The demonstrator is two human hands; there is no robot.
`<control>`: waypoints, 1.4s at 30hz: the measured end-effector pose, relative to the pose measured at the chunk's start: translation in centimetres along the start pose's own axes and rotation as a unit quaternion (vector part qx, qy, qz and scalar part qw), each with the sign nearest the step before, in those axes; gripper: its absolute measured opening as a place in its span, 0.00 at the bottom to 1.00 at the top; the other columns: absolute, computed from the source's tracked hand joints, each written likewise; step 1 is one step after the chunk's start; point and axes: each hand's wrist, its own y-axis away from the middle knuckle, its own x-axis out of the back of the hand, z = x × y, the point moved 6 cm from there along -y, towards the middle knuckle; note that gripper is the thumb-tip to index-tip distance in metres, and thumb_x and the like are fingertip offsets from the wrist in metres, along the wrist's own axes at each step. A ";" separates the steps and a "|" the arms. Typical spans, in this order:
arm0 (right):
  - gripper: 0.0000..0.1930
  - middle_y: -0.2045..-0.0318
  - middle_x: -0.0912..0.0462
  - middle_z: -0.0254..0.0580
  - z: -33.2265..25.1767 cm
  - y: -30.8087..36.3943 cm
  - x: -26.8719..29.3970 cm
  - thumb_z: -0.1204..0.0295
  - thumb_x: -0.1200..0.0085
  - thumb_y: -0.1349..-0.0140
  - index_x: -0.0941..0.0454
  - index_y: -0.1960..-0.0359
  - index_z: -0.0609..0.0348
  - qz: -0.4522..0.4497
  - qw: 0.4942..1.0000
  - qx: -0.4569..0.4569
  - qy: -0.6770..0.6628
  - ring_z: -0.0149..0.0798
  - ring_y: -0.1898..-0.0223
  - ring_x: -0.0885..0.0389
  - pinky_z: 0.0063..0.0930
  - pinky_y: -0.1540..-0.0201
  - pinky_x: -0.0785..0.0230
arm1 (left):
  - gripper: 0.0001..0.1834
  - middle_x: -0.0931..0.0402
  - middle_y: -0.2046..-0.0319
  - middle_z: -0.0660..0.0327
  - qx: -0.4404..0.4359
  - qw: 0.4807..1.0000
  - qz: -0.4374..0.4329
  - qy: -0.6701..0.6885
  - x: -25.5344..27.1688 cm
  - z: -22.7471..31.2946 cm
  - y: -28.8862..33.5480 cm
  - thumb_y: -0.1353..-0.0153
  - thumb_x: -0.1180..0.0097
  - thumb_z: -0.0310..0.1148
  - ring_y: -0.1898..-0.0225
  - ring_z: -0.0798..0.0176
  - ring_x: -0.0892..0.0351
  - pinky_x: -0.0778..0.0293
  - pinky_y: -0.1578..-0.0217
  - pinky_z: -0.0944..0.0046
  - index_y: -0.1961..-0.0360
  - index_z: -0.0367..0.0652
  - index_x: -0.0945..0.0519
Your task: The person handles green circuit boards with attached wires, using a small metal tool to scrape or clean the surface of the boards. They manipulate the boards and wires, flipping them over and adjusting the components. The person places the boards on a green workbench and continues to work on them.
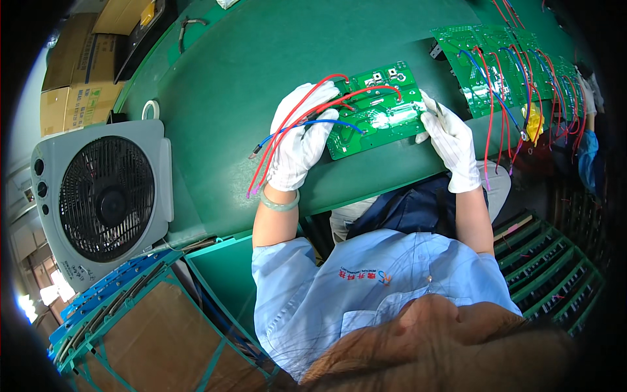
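Observation:
A green circuit board (385, 134) is held level above the green mat, its solder side toward me. Red wires (294, 124) and a blue wire (310, 123) rise from it and drape left over my left hand (300, 134). This hand, in a white glove, grips the board's left edge. My right hand (452, 140), gloved too, is closed at the board's right edge, its fingertips against it. A thin greyish sliver shows among the right fingers; I cannot make out what it is.
Several wired green boards (483, 78) stand in a row at the right, with a yellow piece (534, 123) among their wires. A grey box fan (108, 196) stands left, near cardboard boxes (78, 85). Green slotted racking (548, 261) is at the lower right.

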 end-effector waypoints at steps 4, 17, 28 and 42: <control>0.21 0.46 0.21 0.43 0.0 0.0 0.0 0.75 0.50 0.29 0.32 0.36 0.69 -0.003 1.000 -0.007 -0.006 0.24 0.67 0.24 0.18 0.63 0.27 | 0.14 0.17 0.53 0.52 -0.001 1.000 0.002 -0.006 0.1 -0.1 -0.1 0.43 0.36 0.29 0.49 0.47 0.21 0.29 0.43 0.52 0.54 0.39 0.16; 0.23 0.48 0.20 0.41 0.3 0.0 0.4 0.76 0.47 0.31 0.32 0.36 0.70 -0.001 1.000 0.009 0.003 0.23 0.69 0.24 0.18 0.63 0.26 | 0.10 0.16 0.57 0.53 0.039 0.998 0.031 0.025 0.6 -0.6 0.0 0.42 0.38 0.25 0.54 0.51 0.17 0.26 0.46 0.56 0.58 0.40 0.15; 0.24 0.47 0.21 0.42 0.4 0.1 0.4 0.76 0.47 0.31 0.34 0.36 0.74 -0.006 1.000 -0.001 -0.016 0.25 0.68 0.23 0.21 0.62 0.25 | 0.13 0.18 0.51 0.52 0.079 0.995 0.000 0.062 0.4 -0.9 -0.2 0.42 0.37 0.27 0.51 0.51 0.19 0.26 0.46 0.57 0.55 0.39 0.16; 0.23 0.55 0.17 0.42 -10.8 -1.0 -6.4 0.77 0.36 0.49 0.18 0.48 0.51 0.052 0.826 0.386 0.407 0.42 0.57 0.17 0.29 0.55 0.24 | 0.30 0.35 0.34 0.47 -0.005 0.998 -0.050 -0.031 -0.7 -1.0 -0.3 0.46 0.34 0.35 0.32 0.42 0.40 0.42 0.33 0.48 0.41 0.40 0.25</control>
